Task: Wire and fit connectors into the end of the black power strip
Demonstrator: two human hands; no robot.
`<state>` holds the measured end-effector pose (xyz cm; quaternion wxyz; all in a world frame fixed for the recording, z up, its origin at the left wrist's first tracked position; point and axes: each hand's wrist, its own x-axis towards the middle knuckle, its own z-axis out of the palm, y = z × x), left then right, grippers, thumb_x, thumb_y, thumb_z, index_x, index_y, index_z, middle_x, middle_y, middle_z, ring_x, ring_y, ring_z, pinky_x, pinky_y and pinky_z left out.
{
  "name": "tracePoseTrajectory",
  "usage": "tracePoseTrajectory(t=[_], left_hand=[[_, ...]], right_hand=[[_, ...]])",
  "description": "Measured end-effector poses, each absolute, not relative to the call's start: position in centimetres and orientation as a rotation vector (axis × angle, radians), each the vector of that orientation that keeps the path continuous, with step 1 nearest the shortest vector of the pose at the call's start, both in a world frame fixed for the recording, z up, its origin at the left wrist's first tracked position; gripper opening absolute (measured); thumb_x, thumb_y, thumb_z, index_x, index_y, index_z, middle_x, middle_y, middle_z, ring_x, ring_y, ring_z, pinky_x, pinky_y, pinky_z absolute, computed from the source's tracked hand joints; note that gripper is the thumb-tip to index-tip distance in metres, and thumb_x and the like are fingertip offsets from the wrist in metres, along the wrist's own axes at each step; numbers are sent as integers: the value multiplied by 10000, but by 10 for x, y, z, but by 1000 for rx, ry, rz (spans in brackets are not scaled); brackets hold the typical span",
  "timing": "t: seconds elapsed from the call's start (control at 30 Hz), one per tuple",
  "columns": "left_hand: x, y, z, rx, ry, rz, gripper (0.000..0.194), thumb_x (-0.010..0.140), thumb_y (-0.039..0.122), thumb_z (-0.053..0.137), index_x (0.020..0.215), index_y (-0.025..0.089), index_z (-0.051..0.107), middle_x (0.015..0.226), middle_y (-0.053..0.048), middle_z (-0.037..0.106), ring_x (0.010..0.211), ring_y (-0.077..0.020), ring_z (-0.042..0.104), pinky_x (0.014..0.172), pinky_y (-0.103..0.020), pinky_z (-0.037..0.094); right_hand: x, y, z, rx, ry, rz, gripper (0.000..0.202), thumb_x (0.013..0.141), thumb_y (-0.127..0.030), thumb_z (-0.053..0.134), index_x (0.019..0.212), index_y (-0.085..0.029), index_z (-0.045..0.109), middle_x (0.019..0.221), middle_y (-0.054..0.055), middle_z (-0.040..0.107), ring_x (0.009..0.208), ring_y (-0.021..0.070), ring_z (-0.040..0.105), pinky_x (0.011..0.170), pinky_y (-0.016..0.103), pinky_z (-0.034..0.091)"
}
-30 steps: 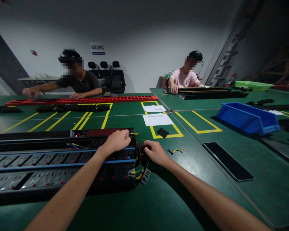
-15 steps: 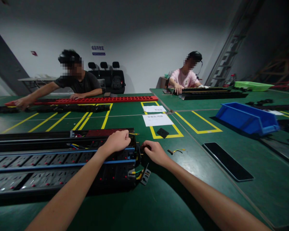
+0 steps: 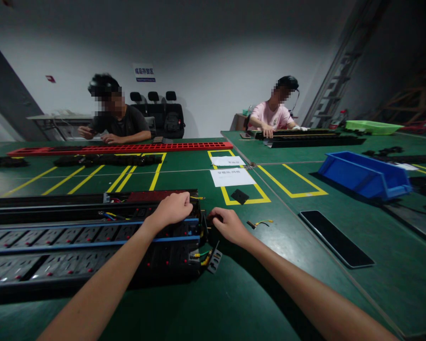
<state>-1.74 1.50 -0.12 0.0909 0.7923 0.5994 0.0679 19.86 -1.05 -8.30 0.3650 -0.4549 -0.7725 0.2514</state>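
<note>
Long black power strips (image 3: 92,234) with rows of sockets and small red buttons lie side by side on the left, two edged in blue. My left hand (image 3: 173,208) is closed over their right ends, fingertips hidden beneath it. Just beyond the end of the strips, my right hand (image 3: 229,225) has thumb and forefinger curled together at a dark end piece (image 3: 203,226); anything pinched there is too small to tell. Below, a grey metal bracket (image 3: 215,260) stands tilted beside green and yellow wires (image 3: 205,257) at the nearest strip's end.
Right of my right hand lies a small wired part (image 3: 259,223), then a phone (image 3: 335,238). Farther back are a black plate (image 3: 240,196), paper labels (image 3: 232,177), a blue bin (image 3: 364,176) and a red slotted rail (image 3: 128,148). Two co-workers sit across the green table (image 3: 287,303).
My hands and the strips stay in place. The left co-worker has drawn an outstretched arm back from the red rail and raised that hand. The right co-worker's hand shifted slightly.
</note>
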Motion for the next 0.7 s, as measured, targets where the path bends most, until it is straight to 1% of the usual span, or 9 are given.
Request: tracePoseTrajectory(t=[0.53, 0.7], left_hand=[[-18, 15, -1, 2352, 1782, 202, 93, 826, 277, 483, 768, 227, 535, 773, -48, 662, 689, -213, 583, 625, -324, 352], [-17, 16, -2, 2350, 1782, 215, 92, 819, 281, 476, 765, 230, 531, 769, -49, 657, 681, -210, 571, 615, -320, 333]], right_hand=[[199, -11, -82, -1179, -1991, 648, 257, 781, -81, 483, 840, -200, 704, 823, 40, 735, 776, 202, 671, 699, 279, 443], [199, -11, -83, -1175, -1992, 647, 249, 784, -81, 483, 834, -198, 697, 817, 34, 730, 769, 199, 663, 696, 274, 441]])
